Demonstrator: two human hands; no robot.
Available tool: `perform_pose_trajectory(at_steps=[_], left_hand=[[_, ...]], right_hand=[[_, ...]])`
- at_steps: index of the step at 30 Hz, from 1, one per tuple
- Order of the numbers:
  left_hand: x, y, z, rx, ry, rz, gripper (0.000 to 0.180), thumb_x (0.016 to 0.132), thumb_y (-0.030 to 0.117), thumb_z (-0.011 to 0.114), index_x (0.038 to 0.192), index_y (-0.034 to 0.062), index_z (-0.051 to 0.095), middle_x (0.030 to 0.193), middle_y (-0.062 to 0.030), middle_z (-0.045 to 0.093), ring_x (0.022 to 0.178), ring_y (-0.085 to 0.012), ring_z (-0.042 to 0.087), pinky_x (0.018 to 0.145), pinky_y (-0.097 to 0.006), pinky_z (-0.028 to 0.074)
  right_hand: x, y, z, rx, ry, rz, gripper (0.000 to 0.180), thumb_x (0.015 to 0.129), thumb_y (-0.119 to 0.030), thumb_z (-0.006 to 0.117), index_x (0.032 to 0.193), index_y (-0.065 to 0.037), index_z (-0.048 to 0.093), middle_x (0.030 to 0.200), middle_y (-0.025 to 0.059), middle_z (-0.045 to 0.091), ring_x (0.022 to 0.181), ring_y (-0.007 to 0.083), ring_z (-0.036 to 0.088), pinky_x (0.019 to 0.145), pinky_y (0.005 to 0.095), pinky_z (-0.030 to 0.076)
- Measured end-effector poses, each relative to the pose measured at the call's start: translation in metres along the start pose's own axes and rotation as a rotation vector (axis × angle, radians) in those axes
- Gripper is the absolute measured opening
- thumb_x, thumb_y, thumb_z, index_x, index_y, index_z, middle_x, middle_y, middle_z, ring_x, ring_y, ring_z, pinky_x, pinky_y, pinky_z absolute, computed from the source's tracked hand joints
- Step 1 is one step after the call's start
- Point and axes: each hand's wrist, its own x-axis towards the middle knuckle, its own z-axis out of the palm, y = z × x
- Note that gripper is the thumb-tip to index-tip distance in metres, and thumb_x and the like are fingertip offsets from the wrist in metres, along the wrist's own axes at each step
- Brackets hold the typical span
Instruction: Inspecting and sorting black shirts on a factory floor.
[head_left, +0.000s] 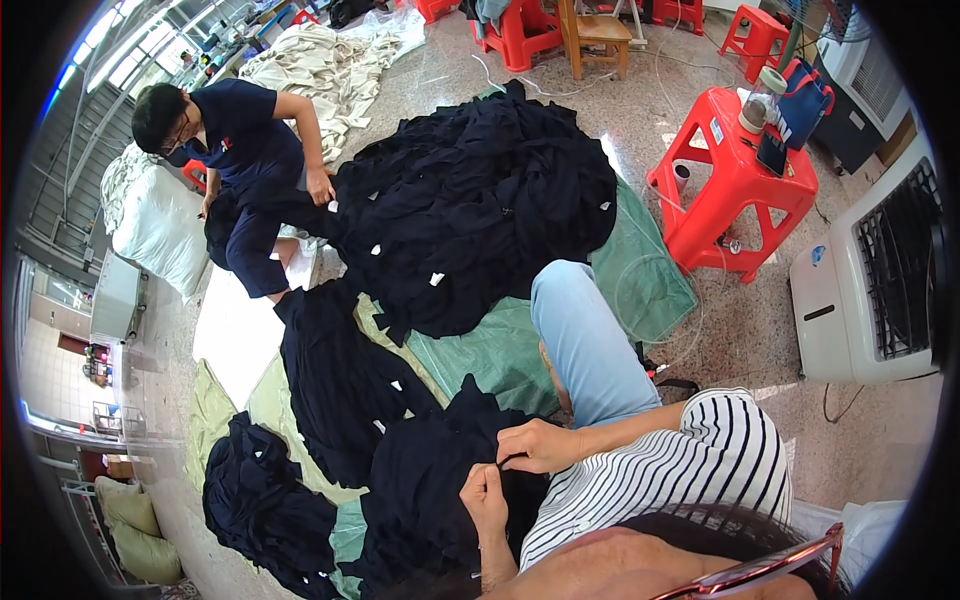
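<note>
A dark navy or black garment (425, 490) lies across my lap, spreading down to the sheeting on the floor. My right hand (541, 446) is closed in a pinch on a narrow dark edge of it. Just below and to the left, my left hand (484, 498) is also closed, its fingertips gripping the same edge. A short dark strip of cloth shows between the two hands. To the left, another dark garment (335, 390) with small white tags is stretched out, and a bunched dark pile (262, 495) lies beyond it.
A large heap of dark garments (480, 200) covers the green sheet (645, 255) ahead. A co-worker (245, 130) sits at the far left, handling dark cloth. To the right stand a red stool (735, 160), holding a bottle and bag, and a white air cooler (840, 290).
</note>
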Motion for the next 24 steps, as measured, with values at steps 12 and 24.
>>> perform_pose_trajectory(at_steps=[12, 24], left_hand=[[-0.007, 0.000, 0.001, -0.564, 0.138, -0.459, 0.007, 0.089, 0.000, 0.066, 0.086, -0.0054, 0.069, 0.079, -0.0019, 0.066, 0.067, -0.0077, 0.054, 0.063, -0.021, 0.042], [-0.010, 0.006, 0.005, -0.206, 0.086, -0.212, 0.006, 0.086, -0.001, 0.067, 0.088, -0.0071, 0.068, 0.080, -0.0009, 0.064, 0.073, -0.0068, 0.054, 0.066, -0.022, 0.042]], right_hand=[[0.000, -0.004, -0.003, 0.111, -0.042, 0.029, 0.014, 0.077, -0.002, 0.071, 0.091, -0.001, 0.067, 0.079, 0.0102, 0.058, 0.070, 0.0264, 0.061, 0.060, 0.0354, 0.046], [-0.003, 0.006, -0.001, 0.049, -0.023, 0.010, 0.016, 0.076, -0.002, 0.072, 0.090, 0.000, 0.065, 0.080, 0.0108, 0.060, 0.072, 0.0292, 0.062, 0.061, 0.0365, 0.048]])
